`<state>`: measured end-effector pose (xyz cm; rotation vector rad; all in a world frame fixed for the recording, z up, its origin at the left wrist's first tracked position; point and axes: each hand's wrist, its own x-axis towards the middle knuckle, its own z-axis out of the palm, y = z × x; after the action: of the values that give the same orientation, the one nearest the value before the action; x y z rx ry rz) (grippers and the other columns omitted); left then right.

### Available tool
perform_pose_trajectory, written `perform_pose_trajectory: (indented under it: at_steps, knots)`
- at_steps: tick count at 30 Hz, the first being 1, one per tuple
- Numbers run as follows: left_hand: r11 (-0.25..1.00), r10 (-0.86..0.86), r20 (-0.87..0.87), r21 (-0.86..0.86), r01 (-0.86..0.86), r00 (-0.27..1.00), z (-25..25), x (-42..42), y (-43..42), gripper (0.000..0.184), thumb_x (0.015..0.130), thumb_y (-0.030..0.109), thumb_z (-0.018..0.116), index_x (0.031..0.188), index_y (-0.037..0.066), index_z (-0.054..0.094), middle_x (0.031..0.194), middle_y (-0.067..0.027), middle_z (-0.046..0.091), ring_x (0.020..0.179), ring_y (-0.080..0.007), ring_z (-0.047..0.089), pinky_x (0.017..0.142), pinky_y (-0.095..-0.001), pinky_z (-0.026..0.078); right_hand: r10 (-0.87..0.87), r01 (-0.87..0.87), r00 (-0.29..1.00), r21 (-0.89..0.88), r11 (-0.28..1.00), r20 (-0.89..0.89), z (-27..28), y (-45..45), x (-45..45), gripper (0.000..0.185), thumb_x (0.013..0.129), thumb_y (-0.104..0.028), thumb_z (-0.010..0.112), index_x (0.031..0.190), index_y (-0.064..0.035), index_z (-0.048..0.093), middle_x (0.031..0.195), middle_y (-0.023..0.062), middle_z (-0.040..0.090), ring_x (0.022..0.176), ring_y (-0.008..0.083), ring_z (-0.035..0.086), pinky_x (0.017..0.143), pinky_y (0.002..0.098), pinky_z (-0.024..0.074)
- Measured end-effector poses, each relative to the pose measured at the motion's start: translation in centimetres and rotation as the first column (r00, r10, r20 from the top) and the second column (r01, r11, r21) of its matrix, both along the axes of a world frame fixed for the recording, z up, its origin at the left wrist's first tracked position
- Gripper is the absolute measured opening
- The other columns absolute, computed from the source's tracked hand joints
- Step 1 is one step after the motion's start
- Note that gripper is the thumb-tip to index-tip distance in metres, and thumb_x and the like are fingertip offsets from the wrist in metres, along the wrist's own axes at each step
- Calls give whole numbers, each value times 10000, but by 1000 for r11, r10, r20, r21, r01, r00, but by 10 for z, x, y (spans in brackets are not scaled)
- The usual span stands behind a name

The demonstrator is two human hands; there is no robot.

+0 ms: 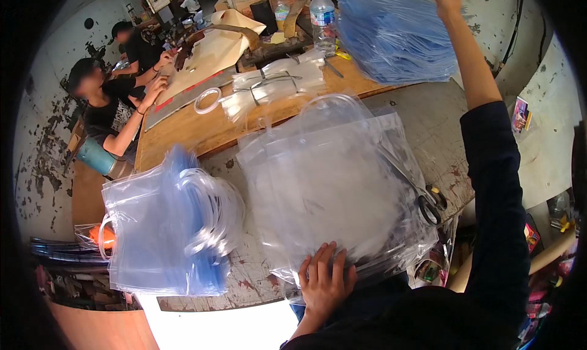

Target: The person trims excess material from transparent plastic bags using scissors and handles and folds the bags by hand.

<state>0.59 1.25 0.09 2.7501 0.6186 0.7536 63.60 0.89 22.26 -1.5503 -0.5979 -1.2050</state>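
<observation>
My left hand [324, 276] lies flat, fingers spread, on the near edge of a stack of transparent plastic bags [330, 191] on the worktable in front of me. The top bag has a looped tube handle at its far side. My right hand [447, 1] reaches to the top of a tall pile of bluish plastic sheets [391, 38] at the back. Its fingers are blurred at the frame's upper edge, so whether they grip a sheet is unclear. Scissors [428, 209] with black handles lie on the right side of the bag stack.
Several handled plastic bags [159, 234] are piled at the left. Behind are a tied bundle of plastic strips [269, 84], a tape roll [208, 100] and a water bottle [322, 20]. Two people [116, 105] work at the far left bench; another figure is farther back.
</observation>
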Motion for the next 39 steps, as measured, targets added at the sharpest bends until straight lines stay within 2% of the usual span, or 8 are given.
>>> perform_pose_trajectory:
  at_steps: [2,3,4,5,6,20,26,39]
  knots:
    - [1000,0,-6,7,0,1000,-1,-1,-1,282,739,246,589,998,137,572,1114,-51,529,1048,-204,522,913,-425,323,40,-110,983,-397,911,-180,-26,10,18,214,824,-144,524,723,35,585,675,146,596,709,215,598,596,359,469]
    - [1000,5,-14,4,-5,1000,-2,-2,-1,282,739,246,589,998,137,572,1114,-51,529,1048,-204,522,913,-425,323,-409,367,899,-780,506,158,-24,13,-6,185,818,-112,522,721,35,576,687,138,601,725,221,607,597,343,488]
    - [1000,0,-11,6,0,1000,-1,-2,-1,287,736,244,590,1002,137,570,1119,-52,527,1048,-205,522,910,-423,325,-404,357,902,-785,506,150,-23,12,-5,185,818,-112,522,721,35,576,687,138,601,725,221,607,597,343,488]
    - [1000,-6,-5,8,6,1000,-1,-1,-1,293,733,242,591,1005,136,568,1124,-52,524,1048,-206,522,906,-420,326,111,-281,938,-534,798,-328,-20,8,-4,170,821,-112,528,774,44,577,722,143,611,735,226,611,611,335,503]
    - [1000,-5,-10,5,5,1000,0,-1,0,293,733,242,591,1005,136,568,1124,-52,524,1048,-206,522,906,-420,326,665,-770,550,1,638,-505,-14,3,-4,170,824,-111,535,827,53,579,758,147,620,746,231,614,625,326,518]
    - [995,-94,-81,-47,90,992,11,-7,2,408,737,300,651,1079,103,549,1147,-86,509,1112,-226,477,972,-457,286,501,-661,559,11,750,-660,35,-58,-153,268,850,-149,547,1008,67,561,912,157,606,764,225,617,682,329,533]
    - [986,-156,-153,-79,145,976,24,-14,0,550,684,327,714,1152,107,529,1219,-88,489,1159,-202,450,993,-457,277,290,-614,711,-366,699,-641,-32,-102,-279,418,885,-391,465,1104,-54,582,1115,55,566,882,153,543,779,268,407]
    - [972,-217,8,-91,217,976,13,-14,8,297,644,229,746,901,132,631,1059,-7,614,1069,-199,542,936,-402,354,281,-599,468,-67,798,-838,-184,-173,-473,142,811,33,544,941,39,600,952,83,583,840,120,554,705,224,455]
